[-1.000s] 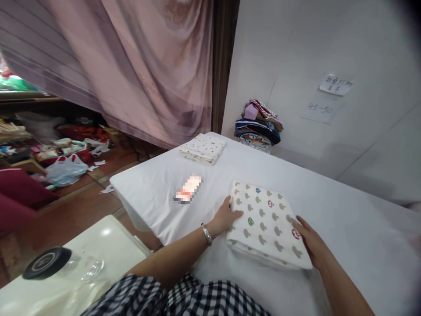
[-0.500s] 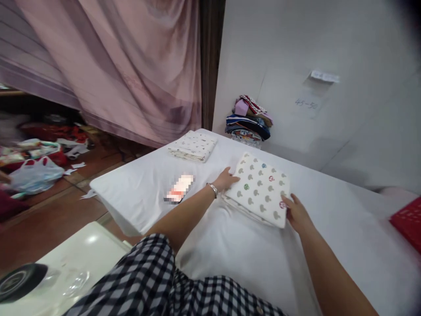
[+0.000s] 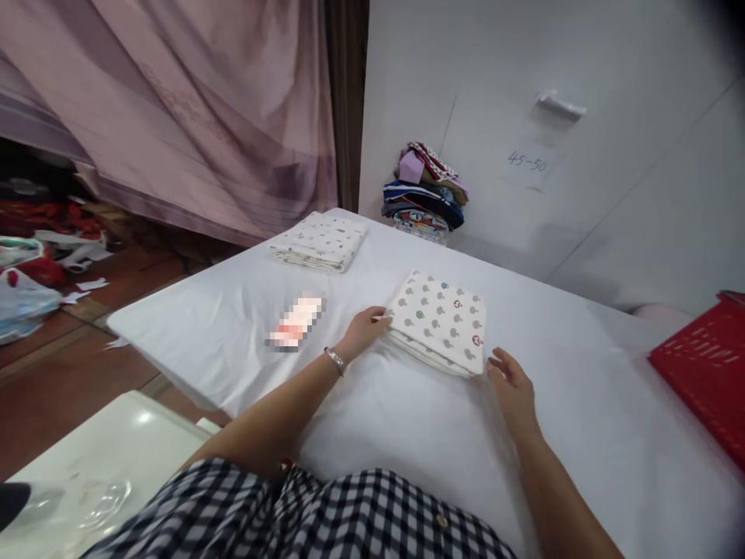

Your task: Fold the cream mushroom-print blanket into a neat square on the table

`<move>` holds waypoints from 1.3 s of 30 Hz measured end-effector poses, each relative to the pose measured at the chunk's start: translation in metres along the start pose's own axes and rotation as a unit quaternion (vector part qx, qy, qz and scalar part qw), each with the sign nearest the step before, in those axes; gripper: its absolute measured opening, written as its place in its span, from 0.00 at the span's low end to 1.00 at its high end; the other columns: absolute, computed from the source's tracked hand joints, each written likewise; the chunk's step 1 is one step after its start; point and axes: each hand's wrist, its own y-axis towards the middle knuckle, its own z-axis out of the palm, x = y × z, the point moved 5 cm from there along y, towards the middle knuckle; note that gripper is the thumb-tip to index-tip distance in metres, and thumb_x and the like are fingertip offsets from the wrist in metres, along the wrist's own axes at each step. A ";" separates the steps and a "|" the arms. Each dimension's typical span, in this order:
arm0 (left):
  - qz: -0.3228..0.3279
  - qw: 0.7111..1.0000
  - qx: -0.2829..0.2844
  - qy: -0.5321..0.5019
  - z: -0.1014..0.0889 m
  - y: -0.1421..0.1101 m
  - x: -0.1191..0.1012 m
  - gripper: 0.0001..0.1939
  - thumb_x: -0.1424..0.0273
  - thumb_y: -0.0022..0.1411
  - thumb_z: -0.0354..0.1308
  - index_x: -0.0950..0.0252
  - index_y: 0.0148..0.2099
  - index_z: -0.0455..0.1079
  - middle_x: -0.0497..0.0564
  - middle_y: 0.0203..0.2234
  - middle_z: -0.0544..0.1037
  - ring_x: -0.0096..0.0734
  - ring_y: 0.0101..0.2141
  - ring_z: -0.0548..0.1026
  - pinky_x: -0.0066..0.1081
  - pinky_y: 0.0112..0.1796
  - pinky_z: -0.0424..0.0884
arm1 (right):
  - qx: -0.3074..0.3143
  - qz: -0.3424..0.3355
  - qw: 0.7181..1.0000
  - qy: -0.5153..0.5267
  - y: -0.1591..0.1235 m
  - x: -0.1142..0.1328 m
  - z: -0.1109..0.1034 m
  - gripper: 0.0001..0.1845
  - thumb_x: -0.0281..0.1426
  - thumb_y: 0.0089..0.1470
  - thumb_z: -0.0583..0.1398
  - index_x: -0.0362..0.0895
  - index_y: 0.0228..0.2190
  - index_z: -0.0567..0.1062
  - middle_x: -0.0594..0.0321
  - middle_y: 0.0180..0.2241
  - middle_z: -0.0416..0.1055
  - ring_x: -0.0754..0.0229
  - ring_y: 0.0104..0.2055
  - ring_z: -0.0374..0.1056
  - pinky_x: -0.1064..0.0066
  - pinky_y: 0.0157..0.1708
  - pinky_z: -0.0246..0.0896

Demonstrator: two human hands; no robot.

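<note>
A folded white cloth printed with small mushrooms [image 3: 441, 320] lies on the white-covered table [image 3: 570, 435]. My left hand [image 3: 365, 331] rests at its left edge, fingertips touching the fold, fingers mostly extended. Just off the cloth's near right corner is my right hand [image 3: 511, 386], fingers spread and holding nothing. A metal bracelet sits on my left wrist.
A second folded patterned cloth [image 3: 320, 240] lies at the table's far left corner. A blurred phone-sized object [image 3: 294, 324] lies between. Stacked colourful fabrics [image 3: 424, 195] sit against the white wall. A red basket [image 3: 705, 368] is at the right. A cream surface [image 3: 110, 473] is at lower left.
Both hands slid the mushroom cloth away from me across the table. My right hand has come off its corner and now hovers open beside it.
</note>
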 end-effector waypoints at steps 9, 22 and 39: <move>0.351 0.903 0.043 0.246 0.024 -0.019 -0.034 0.16 0.70 0.60 0.51 0.59 0.50 0.69 0.53 0.53 0.68 0.40 0.55 0.61 0.44 0.54 0.55 | 0.090 -0.412 0.869 -0.259 -0.013 0.050 0.053 0.14 0.35 0.55 0.54 0.47 0.41 0.75 0.58 0.43 0.72 0.52 0.49 0.64 0.53 0.51 0.55; 0.339 0.910 0.065 0.231 0.031 -0.018 -0.029 0.14 0.69 0.63 0.46 0.56 0.45 0.72 0.51 0.44 0.75 0.36 0.47 0.65 0.42 0.52 0.54 | 0.078 -0.422 0.862 -0.269 -0.017 0.034 0.058 0.14 0.34 0.59 0.50 0.48 0.39 0.75 0.59 0.40 0.73 0.55 0.44 0.66 0.60 0.44 0.59; 0.362 0.900 0.056 0.236 0.030 -0.026 -0.018 0.13 0.65 0.63 0.49 0.58 0.47 0.71 0.54 0.45 0.72 0.39 0.48 0.64 0.41 0.51 0.55 | 0.083 -0.437 0.837 -0.319 -0.027 0.022 0.068 0.17 0.32 0.58 0.51 0.46 0.48 0.69 0.55 0.45 0.69 0.53 0.48 0.62 0.57 0.48 0.56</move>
